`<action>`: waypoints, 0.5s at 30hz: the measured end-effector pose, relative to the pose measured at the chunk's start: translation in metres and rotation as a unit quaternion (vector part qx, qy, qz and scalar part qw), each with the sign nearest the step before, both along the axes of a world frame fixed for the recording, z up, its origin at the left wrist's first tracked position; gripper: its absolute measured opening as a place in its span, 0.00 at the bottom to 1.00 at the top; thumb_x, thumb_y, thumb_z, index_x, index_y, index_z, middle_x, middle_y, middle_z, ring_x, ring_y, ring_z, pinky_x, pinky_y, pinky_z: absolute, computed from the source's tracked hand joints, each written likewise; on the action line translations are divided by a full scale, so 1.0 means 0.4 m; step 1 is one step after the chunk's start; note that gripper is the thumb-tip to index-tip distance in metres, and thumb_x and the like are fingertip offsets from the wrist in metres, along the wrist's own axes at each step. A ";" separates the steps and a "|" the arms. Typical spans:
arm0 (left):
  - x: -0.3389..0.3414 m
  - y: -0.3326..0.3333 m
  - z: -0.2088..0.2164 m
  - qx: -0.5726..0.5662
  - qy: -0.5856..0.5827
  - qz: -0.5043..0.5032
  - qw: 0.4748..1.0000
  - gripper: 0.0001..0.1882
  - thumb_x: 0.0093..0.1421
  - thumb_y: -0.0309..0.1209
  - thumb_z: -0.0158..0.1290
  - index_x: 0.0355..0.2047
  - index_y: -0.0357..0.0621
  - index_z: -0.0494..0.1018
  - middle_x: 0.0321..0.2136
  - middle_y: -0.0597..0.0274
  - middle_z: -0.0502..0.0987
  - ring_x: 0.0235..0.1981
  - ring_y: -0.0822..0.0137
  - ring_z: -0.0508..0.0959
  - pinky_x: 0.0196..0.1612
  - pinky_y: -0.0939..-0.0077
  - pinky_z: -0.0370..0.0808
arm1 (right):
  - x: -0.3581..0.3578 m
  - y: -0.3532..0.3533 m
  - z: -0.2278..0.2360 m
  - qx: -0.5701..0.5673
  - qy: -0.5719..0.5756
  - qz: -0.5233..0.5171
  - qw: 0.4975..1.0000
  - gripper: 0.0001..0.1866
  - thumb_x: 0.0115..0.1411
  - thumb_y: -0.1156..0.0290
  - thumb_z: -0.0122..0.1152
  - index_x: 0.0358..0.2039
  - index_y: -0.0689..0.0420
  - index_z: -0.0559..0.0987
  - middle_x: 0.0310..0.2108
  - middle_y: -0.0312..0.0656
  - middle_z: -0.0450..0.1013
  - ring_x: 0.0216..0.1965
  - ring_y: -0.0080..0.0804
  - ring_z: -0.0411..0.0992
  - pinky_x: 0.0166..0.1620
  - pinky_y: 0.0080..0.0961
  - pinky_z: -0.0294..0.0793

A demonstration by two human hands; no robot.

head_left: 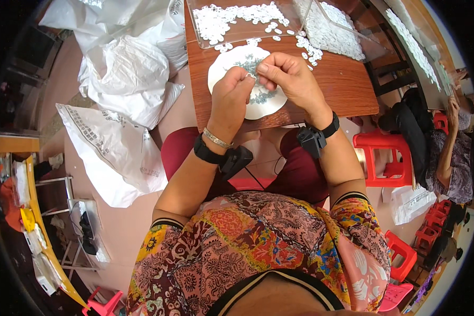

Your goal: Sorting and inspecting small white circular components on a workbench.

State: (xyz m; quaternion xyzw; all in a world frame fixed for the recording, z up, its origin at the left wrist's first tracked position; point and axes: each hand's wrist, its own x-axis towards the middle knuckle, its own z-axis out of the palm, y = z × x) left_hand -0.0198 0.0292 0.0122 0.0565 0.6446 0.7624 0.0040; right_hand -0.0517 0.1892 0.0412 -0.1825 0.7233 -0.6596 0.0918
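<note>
Over a white scalloped plate point(263, 110), both of my hands work close together. My left hand point(229, 99) is closed in a pinch on a small white plastic piece point(251, 77), of which only an edge shows. Right beside it, my right hand point(290, 80) has thumb and forefinger pressed together; whatever is between them is too small to make out. A heap of tiny grey metal parts point(262, 98) lies on the plate beneath the fingers.
Clear bins of small white oval pieces point(213, 23) and more white pieces point(334, 39) stand at the table's point(326, 87) far side. Loose ovals point(310, 52) lie nearby. White sacks point(124, 79) are at left. Red stools point(382, 158) and another person point(450, 158) are at right.
</note>
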 end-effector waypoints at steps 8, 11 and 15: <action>0.000 -0.002 -0.007 -0.051 0.027 0.015 0.998 0.10 0.57 0.32 0.47 0.25 0.36 0.68 0.15 0.66 0.67 0.18 0.77 0.65 0.22 0.79 0.63 | 0.006 -0.005 -0.005 0.018 0.015 0.010 1.000 0.09 0.63 0.69 0.52 0.29 0.61 0.74 0.22 0.30 0.68 0.24 0.14 0.64 0.28 0.13 0.65; 0.000 -0.001 -0.011 -0.069 0.039 0.018 0.997 0.11 0.57 0.32 0.48 0.25 0.35 0.68 0.16 0.62 0.67 0.19 0.74 0.66 0.24 0.76 0.64 | 0.007 -0.002 -0.003 0.024 0.015 0.014 1.000 0.09 0.63 0.69 0.53 0.29 0.61 0.74 0.22 0.30 0.68 0.24 0.15 0.64 0.29 0.13 0.64; 0.000 -0.005 -0.013 -0.104 0.060 0.024 0.992 0.10 0.56 0.32 0.48 0.26 0.35 0.68 0.17 0.55 0.69 0.20 0.67 0.69 0.25 0.72 0.66 | 0.010 -0.003 -0.002 0.038 0.016 0.031 0.999 0.09 0.63 0.68 0.53 0.29 0.60 0.74 0.22 0.30 0.68 0.24 0.15 0.63 0.29 0.13 0.64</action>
